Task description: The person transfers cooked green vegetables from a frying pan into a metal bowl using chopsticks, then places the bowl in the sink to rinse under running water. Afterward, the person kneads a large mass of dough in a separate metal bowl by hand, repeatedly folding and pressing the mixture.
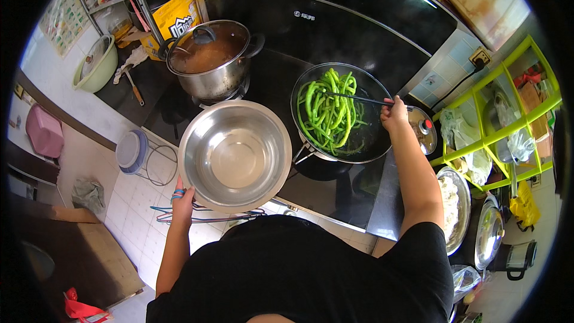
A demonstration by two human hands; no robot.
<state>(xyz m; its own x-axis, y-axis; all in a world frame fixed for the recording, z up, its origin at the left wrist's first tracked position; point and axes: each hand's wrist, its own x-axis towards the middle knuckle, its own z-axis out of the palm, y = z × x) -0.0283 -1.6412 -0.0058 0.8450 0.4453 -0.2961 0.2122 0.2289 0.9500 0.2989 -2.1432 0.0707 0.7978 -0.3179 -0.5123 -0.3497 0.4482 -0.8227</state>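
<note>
Two hands (183, 199) (394, 115); one held bowl (235, 162); one bean-filled pan (376, 136); one pink basin (43, 131).

In the upper centre, a lane runs between the stockpot (215, 85) and the frying pan (375, 130); lower, the steel basin (236, 164) and pan handle (304, 154) pinch it.

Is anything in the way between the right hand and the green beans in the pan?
Nothing visible blocks it: the right hand holds dark chopsticks that reach to the green beans, crossing above the bare side of the pan.
</note>
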